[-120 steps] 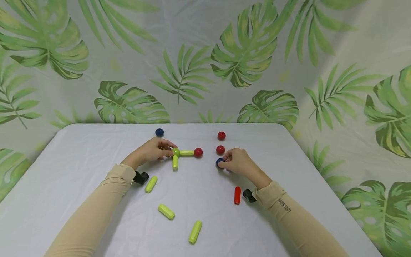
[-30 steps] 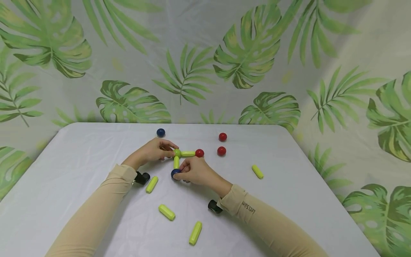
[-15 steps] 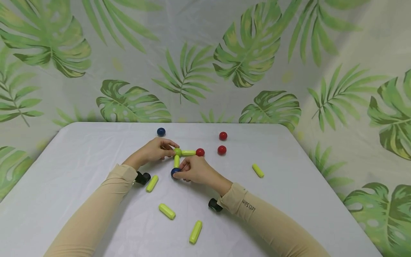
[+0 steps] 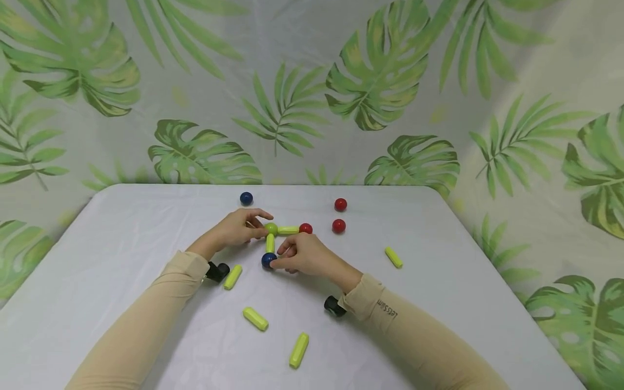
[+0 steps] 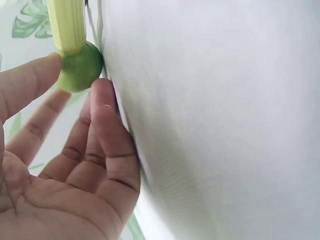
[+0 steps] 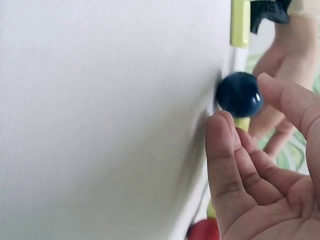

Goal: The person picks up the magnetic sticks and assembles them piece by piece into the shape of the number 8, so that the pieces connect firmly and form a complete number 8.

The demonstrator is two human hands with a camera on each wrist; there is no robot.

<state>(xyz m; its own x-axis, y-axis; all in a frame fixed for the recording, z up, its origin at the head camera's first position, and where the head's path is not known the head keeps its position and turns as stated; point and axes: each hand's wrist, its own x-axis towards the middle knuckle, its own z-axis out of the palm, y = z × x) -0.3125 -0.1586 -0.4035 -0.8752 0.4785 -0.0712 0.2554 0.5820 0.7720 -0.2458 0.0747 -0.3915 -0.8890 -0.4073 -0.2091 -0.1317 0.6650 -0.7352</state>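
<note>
My left hand (image 4: pixel 237 227) pinches a green ball (image 4: pixel 271 229) between thumb and fingertips. Two yellow-green rods are joined to that ball: one rod (image 4: pixel 288 230) runs right to a red ball (image 4: pixel 305 229), the other rod (image 4: pixel 270 244) runs toward me to a dark blue ball (image 4: pixel 268 260). Around the blue ball my right hand (image 4: pixel 307 255) has its fingers loosened, with the thumb tip at the ball's side. In the right wrist view the fingertips are spread below the blue ball (image 6: pixel 239 94). The left wrist view shows thumb and fingertip against the green ball (image 5: pixel 82 70).
Several loose yellow-green rods lie nearer me, including one rod (image 4: pixel 299 350) at the front; another rod (image 4: pixel 393 257) lies right. Two loose red balls, one ball (image 4: pixel 338 226) nearer, sit right of the joined pieces. A second blue ball (image 4: pixel 246 198) stands near the back edge.
My right hand has carried the blue ball left to the near rod's end, then loosened its fingers and drawn slightly right. The left hand stays at the green ball. The red rod is now out of sight.
</note>
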